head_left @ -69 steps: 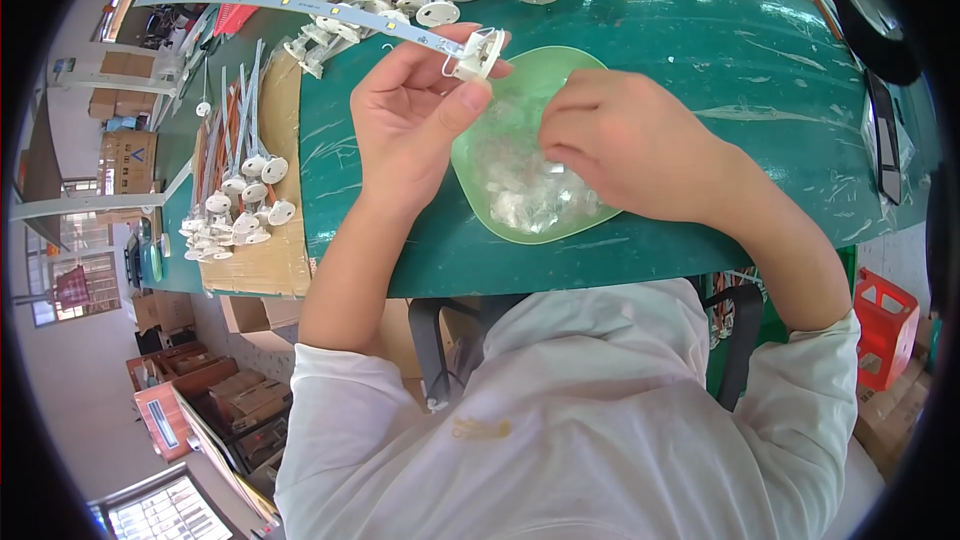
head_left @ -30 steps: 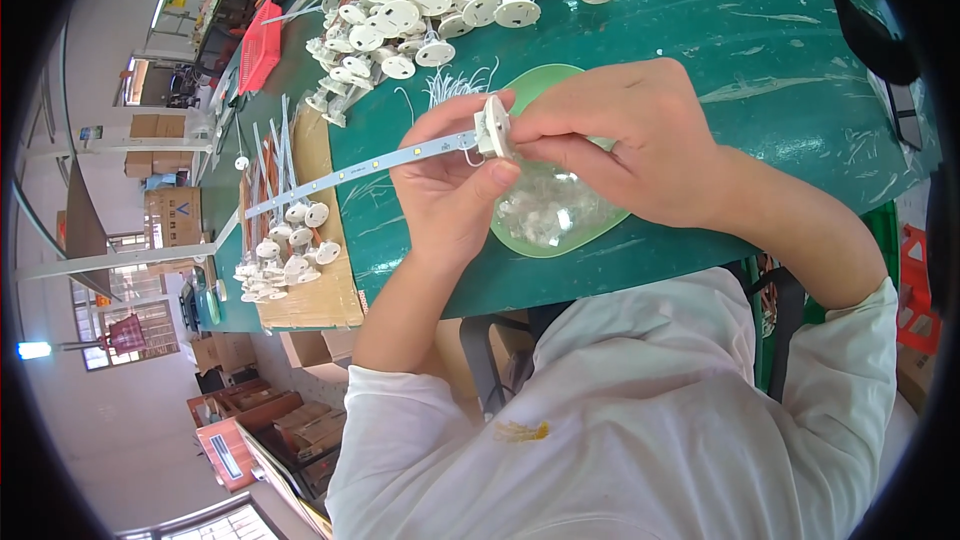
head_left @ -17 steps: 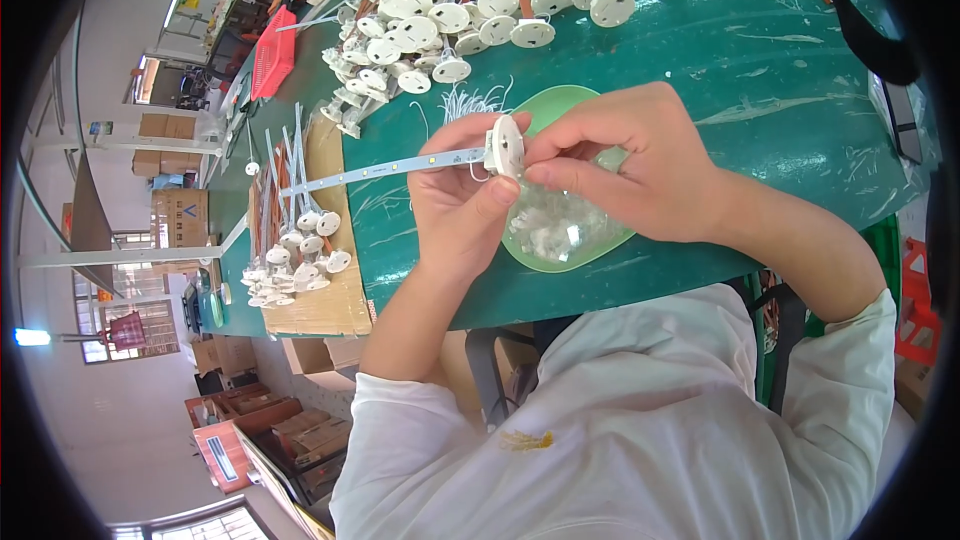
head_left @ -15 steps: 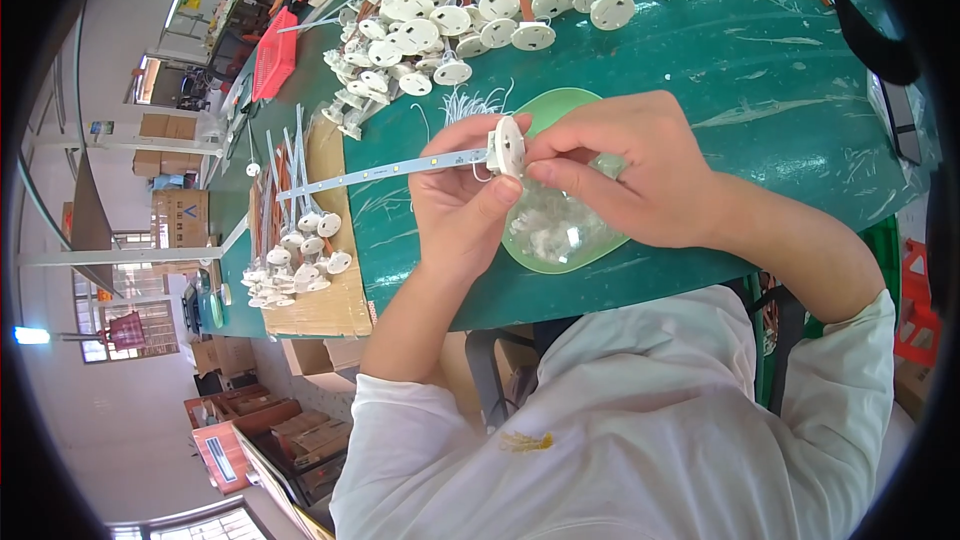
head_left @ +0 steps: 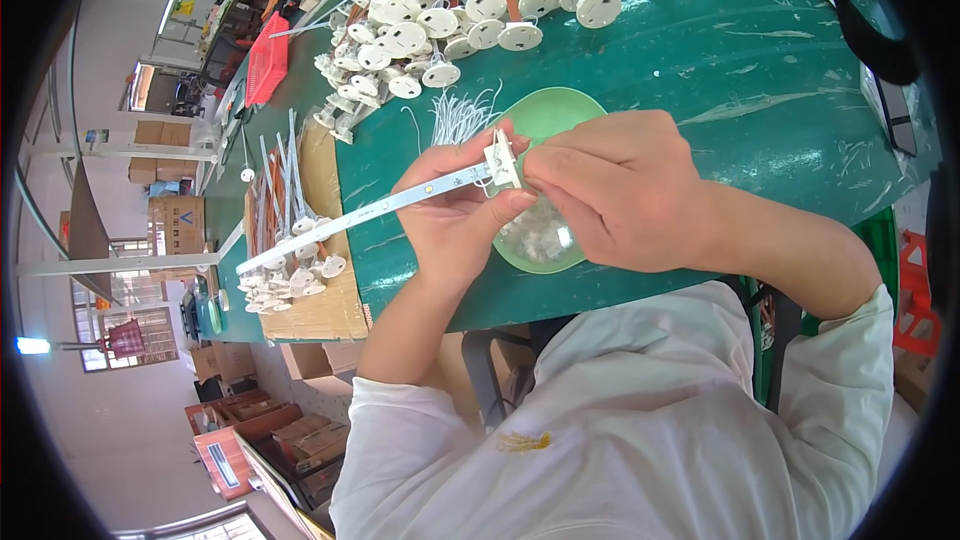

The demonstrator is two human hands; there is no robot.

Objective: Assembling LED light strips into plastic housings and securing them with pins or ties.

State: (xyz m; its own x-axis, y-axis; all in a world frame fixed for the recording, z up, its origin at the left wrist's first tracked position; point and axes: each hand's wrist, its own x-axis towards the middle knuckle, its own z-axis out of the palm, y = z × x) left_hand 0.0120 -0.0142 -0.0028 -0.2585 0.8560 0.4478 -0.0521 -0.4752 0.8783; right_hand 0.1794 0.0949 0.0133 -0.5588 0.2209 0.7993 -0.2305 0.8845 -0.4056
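My left hand (head_left: 445,215) is closed around a slim LED light strip (head_left: 365,215) near its right end. A white round end cap (head_left: 503,162), seen nearly edge-on, sits at that end, between my left thumb and fingers. Thin white wire loops beside it. My right hand (head_left: 630,190) is closed in a pinch against the cap's outer face; whatever its fingertips grip is hidden. Below both hands lies a light green bowl (head_left: 550,112) holding small clear or whitish pieces. A bundle of white wires (head_left: 465,118) rests just beyond my left hand.
A large heap of capped strips (head_left: 400,40) covers the far part of the green table (head_left: 740,170). More lie on cardboard (head_left: 345,315) at the left. A red basket (head_left: 266,60) stands at the far left, and a dark strap (head_left: 865,20) hangs at the upper right.
The strip's free end has swung down and left, toward me. Its cap has turned more edge-on, and my right hand has rolled over so more of its back shows.
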